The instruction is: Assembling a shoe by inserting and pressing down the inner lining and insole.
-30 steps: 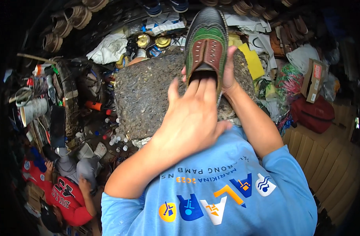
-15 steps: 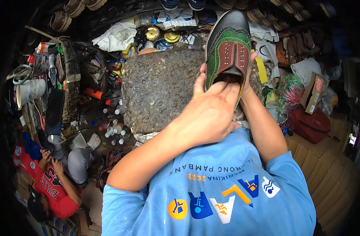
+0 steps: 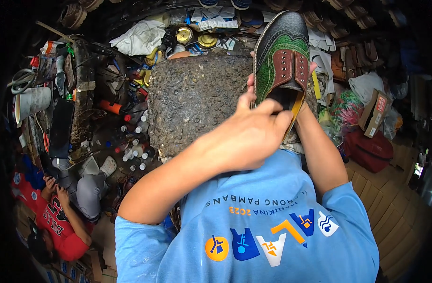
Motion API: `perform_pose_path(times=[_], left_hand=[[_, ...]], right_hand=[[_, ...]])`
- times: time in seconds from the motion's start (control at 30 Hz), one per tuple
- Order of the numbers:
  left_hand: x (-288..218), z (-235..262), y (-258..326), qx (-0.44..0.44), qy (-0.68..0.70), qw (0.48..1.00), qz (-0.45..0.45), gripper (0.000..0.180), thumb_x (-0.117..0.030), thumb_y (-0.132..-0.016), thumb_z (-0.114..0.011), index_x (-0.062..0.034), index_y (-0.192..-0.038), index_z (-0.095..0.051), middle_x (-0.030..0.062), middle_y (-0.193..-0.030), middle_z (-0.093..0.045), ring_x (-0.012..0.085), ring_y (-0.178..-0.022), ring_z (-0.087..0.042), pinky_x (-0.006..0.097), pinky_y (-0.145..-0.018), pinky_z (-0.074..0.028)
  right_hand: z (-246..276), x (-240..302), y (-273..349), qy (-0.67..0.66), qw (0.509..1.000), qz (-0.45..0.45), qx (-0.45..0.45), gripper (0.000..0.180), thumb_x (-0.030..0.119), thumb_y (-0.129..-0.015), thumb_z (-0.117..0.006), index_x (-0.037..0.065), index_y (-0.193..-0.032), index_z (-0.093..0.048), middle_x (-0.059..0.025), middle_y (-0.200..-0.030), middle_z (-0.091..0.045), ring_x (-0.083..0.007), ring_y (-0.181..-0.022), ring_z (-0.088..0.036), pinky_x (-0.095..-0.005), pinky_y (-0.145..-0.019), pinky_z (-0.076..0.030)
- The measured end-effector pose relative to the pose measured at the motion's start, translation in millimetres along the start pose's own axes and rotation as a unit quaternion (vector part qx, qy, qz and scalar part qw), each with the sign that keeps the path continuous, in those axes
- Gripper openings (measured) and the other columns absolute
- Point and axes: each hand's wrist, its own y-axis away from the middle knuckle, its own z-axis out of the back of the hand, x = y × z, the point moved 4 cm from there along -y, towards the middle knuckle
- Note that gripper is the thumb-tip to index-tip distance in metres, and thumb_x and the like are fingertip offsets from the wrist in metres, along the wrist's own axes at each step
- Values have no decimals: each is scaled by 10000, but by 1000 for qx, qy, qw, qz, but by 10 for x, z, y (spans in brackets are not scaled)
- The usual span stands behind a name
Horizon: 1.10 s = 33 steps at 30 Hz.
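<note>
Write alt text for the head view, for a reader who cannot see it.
Two bare hands hold a black, green and brown brogue shoe above a rough stone work block: the left hand reaches into its opening, the right hand is mostly hidden behind it. Bottles and tins clutter the floor; another person sits at lower left.

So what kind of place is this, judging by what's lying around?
Most likely a small shoemaking or shoe repair workshop. The left hand and right hand hold a green, brown and black brogue shoe over a pitted work block, with small glue bottles scattered beside it.
</note>
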Motion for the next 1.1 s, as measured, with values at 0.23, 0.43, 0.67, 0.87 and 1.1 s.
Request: perform_pose_path(times=[0.23,0.43,0.67,0.87,1.1], left_hand=[[71,68,-54,134,-29,990,23,313,-51,-843,-652,25,-1143,-604,122,-857,-670,304,-1086,-638,637,-1104,-321],[96,116,60,18,-24,999,-37,589,-70,-784,-743,46,-1329,-554,226,-1109,-702,350,-1242,-608,600,-1149,-314],[39,164,27,269,-76,954,106,647,-68,-812,-716,6,-1412,-488,147,-1107,-734,301,-1202,-645,617,-1182,-273],[15,554,195,6,73,993,97,835,-67,-760,-803,16,-1490,-406,198,-1287,-696,365,-1039,-707,438,-902,-561],[-299,-34,168,147,-47,966,208,769,-60,-919,-545,121,-1570,-177,363,-1184,-677,413,-780,-741,429,-675,-619]], right_hand=[[-113,-44,-6,30,999,42,-8,1270,1067,-663,-344,44,-1401,-499,-279,-1157,-667,-403,-985,-723,-524,-847,-637],[-190,-22,-50,37,998,58,-13,1184,1027,-731,-355,66,-1405,-509,-202,-1141,-689,-379,-998,-729,-524,-861,-637],[-91,-75,-104,114,984,104,-84,1210,1038,-708,-375,69,-1421,-501,-265,-1151,-672,-409,-987,-724,-529,-846,-628],[32,-74,-68,73,986,131,-77,1205,1025,-707,-416,69,-1437,-485,-224,-1181,-673,-399,-1007,-721,-555,-864,-621],[25,-100,-106,71,987,121,-82,1204,1011,-713,-447,65,-1456,-472,-229,-1220,-659,-418,-1048,-709,-594,-898,-604]])
